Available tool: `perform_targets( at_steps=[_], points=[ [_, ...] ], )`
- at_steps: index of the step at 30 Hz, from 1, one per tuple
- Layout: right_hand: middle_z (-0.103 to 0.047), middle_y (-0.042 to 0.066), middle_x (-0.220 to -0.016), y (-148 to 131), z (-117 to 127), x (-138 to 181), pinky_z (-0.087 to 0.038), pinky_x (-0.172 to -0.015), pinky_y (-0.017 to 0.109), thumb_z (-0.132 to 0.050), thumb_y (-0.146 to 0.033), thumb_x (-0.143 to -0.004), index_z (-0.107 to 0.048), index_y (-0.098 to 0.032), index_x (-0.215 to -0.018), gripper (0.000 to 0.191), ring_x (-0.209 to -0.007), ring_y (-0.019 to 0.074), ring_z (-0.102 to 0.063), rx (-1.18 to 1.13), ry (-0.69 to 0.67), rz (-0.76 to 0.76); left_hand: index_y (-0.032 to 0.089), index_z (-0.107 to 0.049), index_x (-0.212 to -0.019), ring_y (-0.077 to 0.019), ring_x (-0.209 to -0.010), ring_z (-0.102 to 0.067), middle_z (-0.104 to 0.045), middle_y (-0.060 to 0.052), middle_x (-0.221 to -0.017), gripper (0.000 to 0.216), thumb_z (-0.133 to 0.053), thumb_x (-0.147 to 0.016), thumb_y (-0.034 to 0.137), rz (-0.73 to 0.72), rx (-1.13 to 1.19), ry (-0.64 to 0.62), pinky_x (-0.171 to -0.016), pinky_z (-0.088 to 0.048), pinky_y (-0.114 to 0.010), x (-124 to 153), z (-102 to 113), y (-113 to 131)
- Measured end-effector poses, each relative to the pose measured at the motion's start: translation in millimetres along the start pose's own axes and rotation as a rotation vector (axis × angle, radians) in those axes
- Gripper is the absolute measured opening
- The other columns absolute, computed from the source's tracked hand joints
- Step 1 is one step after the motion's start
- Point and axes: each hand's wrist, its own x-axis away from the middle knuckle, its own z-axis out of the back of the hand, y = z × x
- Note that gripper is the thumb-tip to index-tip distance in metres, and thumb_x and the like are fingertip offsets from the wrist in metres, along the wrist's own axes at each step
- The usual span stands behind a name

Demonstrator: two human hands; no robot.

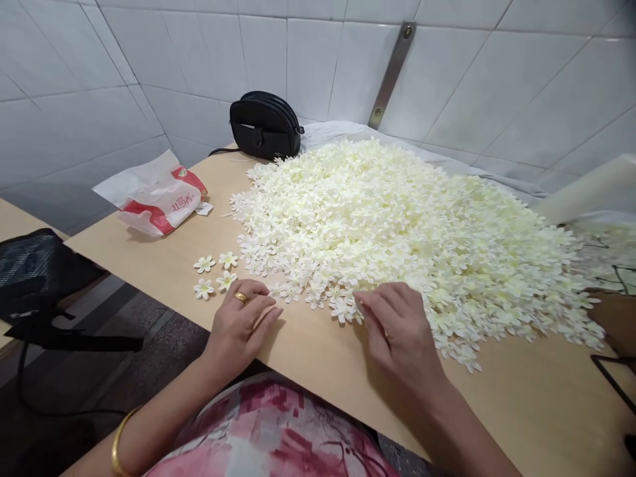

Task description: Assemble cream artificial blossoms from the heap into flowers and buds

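A large heap of small cream artificial flowers (397, 225) covers the middle and right of a light wooden table (322, 358). Several single flowers (214, 275) lie apart to the left of the heap. My left hand (243, 321), with a gold ring, rests on the table beside those loose flowers, its fingers curled loosely and nothing visible in them. My right hand (397, 328) lies at the near edge of the heap, fingers extended and touching the outermost flowers.
A black pouch (265, 124) stands at the back by the tiled wall. A red and white plastic packet (159, 195) lies at the table's left corner. A black chair (40, 278) sits left of the table. Another person's arm (616, 318) shows at the right edge.
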Motion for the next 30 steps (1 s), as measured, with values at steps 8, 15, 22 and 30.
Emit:
perform_targets(
  at_steps=[8, 15, 22, 30],
  points=[
    [-0.054, 0.006, -0.075, -6, 3, 48, -0.036, -0.070, 0.037, -0.048, -0.011, -0.077, -0.056, -0.018, -0.093, 0.019, -0.076, 0.0206, -0.047, 0.062, -0.070, -0.039, 0.017, -0.058, -0.082, -0.0209, -0.089, -0.046, -0.053, -0.008, -0.086, 0.011, -0.047, -0.081, 0.016, -0.054, 0.005, -0.087, -0.077, -0.043, -0.036, -13, -6, -1],
    [-0.054, 0.008, -0.081, -6, -8, 60, -0.038, -0.066, 0.034, -0.043, -0.013, -0.081, -0.056, -0.017, -0.094, 0.019, -0.076, 0.0199, -0.048, 0.081, -0.163, -0.103, 0.018, -0.059, -0.085, -0.0220, -0.088, -0.046, -0.055, -0.009, -0.086, 0.020, -0.042, -0.079, 0.008, -0.159, -0.087, -0.141, -0.072, -0.045, -0.035, -26, -17, -2],
    [-0.050, 0.006, -0.072, -23, -12, 20, -0.036, -0.062, 0.030, -0.040, -0.013, -0.082, -0.057, -0.016, -0.080, 0.017, -0.068, 0.0176, -0.045, 0.069, -0.241, -0.031, 0.017, -0.059, -0.083, -0.0233, -0.089, -0.045, -0.054, -0.010, -0.087, 0.023, -0.042, -0.075, 0.004, -0.219, -0.165, -0.131, -0.070, -0.046, -0.037, -38, -16, -6],
    [-0.055, 0.006, -0.079, -3, 10, 26, -0.038, -0.070, 0.032, -0.042, -0.013, -0.083, -0.057, -0.018, -0.089, 0.017, -0.078, 0.0183, -0.049, -0.005, 0.011, -0.247, 0.016, -0.060, -0.082, -0.0253, -0.097, -0.042, -0.052, -0.011, -0.094, 0.017, -0.045, -0.078, 0.009, -0.360, -0.090, -0.147, -0.077, -0.045, -0.037, -44, -25, 12]
  ],
)
